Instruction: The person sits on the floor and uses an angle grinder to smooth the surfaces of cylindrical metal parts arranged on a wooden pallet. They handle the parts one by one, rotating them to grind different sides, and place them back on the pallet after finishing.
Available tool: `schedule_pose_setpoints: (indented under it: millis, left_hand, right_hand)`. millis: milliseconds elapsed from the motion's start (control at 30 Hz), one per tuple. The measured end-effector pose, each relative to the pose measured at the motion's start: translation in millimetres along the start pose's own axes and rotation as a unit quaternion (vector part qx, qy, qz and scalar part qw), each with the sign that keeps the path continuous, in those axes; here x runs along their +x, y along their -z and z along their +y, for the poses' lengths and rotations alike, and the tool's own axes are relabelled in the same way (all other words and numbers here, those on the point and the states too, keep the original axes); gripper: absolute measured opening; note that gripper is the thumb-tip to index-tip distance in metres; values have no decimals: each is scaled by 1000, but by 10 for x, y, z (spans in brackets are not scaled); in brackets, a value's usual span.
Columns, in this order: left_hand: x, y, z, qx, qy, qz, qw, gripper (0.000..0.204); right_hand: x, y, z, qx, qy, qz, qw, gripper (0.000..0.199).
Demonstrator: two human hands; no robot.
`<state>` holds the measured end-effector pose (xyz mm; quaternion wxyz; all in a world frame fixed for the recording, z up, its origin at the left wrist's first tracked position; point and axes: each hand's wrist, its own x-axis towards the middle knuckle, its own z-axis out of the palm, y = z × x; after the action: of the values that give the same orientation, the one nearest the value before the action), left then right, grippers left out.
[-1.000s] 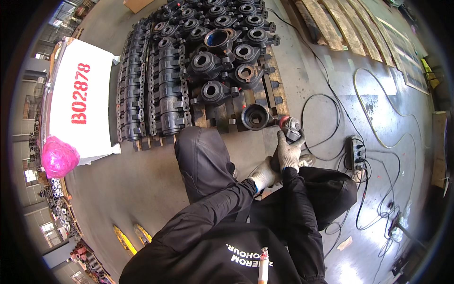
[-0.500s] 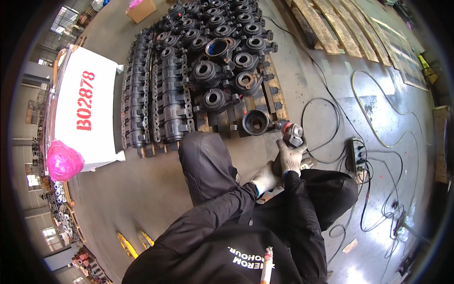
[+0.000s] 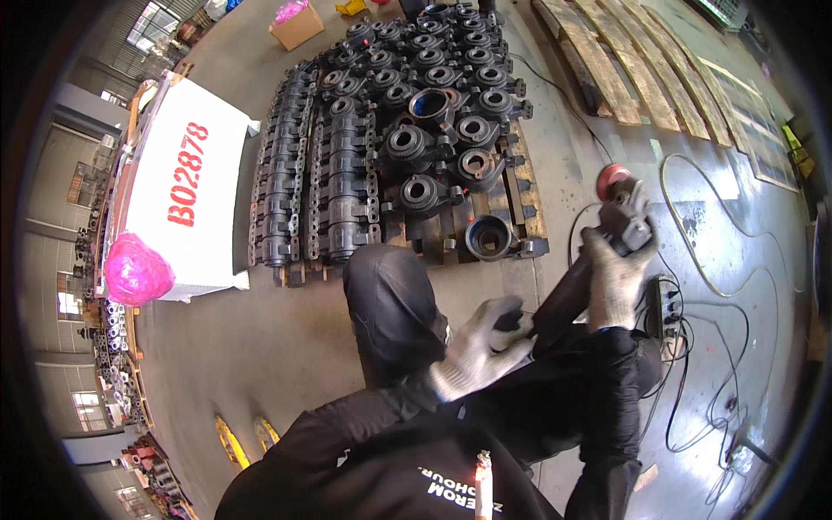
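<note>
My right hand, in a pale work glove, is wrapped round the grey head end of an angle grinder. The grinder's red disc points away from me, and its dark body slants back toward my lap. Close to the tail of that body is my left hand, also gloved, with fingers curved and a gap between them and the thumb. It appears to hold nothing. Left of the grinder, a black ring-shaped metal casting rests at the pallet's near corner, apart from both hands.
Rows of black castings cover a wooden pallet ahead. A white-covered crate with a pink bundle stands left. Bare pallets lie far right. Cables run around a power strip. A lit cigarette shows at the lower edge.
The grinder has risen toward me and to the right in my right hand. My left hand has come away from the grinder's body, and its fingers have loosened. The view has shifted slightly.
</note>
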<state>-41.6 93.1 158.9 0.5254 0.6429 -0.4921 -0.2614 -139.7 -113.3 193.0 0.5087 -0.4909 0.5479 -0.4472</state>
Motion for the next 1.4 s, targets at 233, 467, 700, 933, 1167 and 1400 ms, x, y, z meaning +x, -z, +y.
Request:
schedule_pose_setpoints:
  millis: [233, 467, 700, 933, 1167, 1400]
  left_hand:
    - [-240, 449, 818, 3, -162, 86, 983, 24]
    - [-175, 362, 896, -724, -84, -395, 560, 37]
    - [-188, 500, 1794, -755, 217, -213, 581, 54]
    - [-315, 404, 1708, -759, 162, -174, 606, 64]
    - [-327, 584, 1721, -707, 375, -192, 568, 28]
    - [-290, 570, 1778, -724, 403, -201, 522, 27]
  right_hand:
    - [471, 356, -187, 68, 15, 51, 996, 89]
    - [487, 561, -261, 158, -72, 51, 984, 79]
    - [490, 541, -177, 163, -86, 68, 981, 73]
    - [438, 410, -180, 146, -87, 100, 980, 75]
    - [451, 391, -163, 141, -102, 80, 981, 76]
    - [456, 385, -98, 152, -97, 83, 980, 72]
